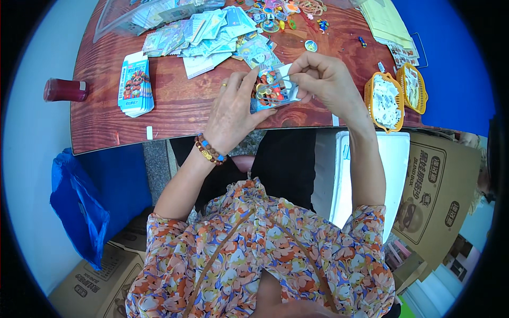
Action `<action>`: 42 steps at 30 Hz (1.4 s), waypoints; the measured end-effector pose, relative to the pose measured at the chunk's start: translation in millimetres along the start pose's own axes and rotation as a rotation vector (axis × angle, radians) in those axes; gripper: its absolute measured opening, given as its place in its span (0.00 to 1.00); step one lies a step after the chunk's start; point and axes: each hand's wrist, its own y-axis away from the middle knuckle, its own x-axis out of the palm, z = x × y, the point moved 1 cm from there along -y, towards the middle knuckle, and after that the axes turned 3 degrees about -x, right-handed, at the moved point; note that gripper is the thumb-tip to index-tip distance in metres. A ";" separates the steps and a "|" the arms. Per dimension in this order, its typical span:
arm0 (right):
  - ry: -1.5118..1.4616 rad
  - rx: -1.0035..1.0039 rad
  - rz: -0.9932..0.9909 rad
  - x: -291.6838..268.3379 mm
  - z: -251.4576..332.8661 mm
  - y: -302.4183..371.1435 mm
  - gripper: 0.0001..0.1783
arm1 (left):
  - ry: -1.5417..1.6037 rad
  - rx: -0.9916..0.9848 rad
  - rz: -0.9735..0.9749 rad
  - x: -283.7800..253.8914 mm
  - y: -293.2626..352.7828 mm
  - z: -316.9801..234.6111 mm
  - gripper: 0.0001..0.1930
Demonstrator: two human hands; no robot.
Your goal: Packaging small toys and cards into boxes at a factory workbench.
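Note:
At the table's near edge lies a small clear pack (279, 94) with colourful little trinkets showing through it. My left hand (230, 108) holds the pack's left side, thumb below and fingers above. On its right, my right hand (326, 82) has thumb and forefinger pinched together at the upper edge, by a white flap. Fingers hide what exactly is in that pinch. Just beyond the pack, a pale printed card pouch (257, 53) touches the loose pile of cards (204, 34).
A stack of blue printed boxes (136, 87) stands left, near a dark red jar (66, 90). Yellow baskets (398, 108) of white slips sit at the right edge. Small toys (273, 16) and a clear bin (132, 21) lie farther back. Cartons (432, 196) flank me below.

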 end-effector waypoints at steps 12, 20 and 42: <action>-0.013 -0.023 -0.063 -10.7 22.6 6.8 0.04 | -0.050 0.008 0.006 2.0 -0.2 2.0 0.41; 0.306 0.038 -0.075 -0.8 7.5 13.2 0.10 | -0.007 0.010 0.027 7.6 -3.1 -0.8 0.40; 0.903 0.390 -0.516 -177.9 -67.2 111.3 0.07 | 0.099 0.100 0.080 33.2 -13.2 -34.5 0.42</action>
